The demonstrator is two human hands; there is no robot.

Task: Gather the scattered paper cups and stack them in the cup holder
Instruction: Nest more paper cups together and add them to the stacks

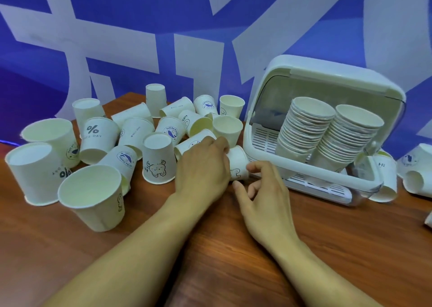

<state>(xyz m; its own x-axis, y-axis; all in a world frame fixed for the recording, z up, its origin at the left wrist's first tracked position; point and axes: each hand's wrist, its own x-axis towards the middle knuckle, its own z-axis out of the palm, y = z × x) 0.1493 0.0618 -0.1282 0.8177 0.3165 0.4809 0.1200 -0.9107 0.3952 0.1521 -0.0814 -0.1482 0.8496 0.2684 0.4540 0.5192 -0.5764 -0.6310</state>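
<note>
Many white printed paper cups (pixel 159 159) lie scattered, upright, tipped or upside down, across the left and middle of the wooden table. The white cup holder (pixel 268 110) stands at the right with its lid up. Inside it lean two tall stacks of cups (pixel 306 128), side by side. My left hand (pixel 203 166) grips a bear-printed paper cup (pixel 238 164) just in front of the holder. My right hand (pixel 264 185) is beside that cup, its fingers loosely curled. Its index fingertip and thumb are right at the cup's lower edge.
More cups (pixel 383 178) lie to the right of the holder, some partly hidden behind its lid. A blue and white wall stands close behind the table. Bare wood table top (pixel 233 248) stretches toward me under my forearms.
</note>
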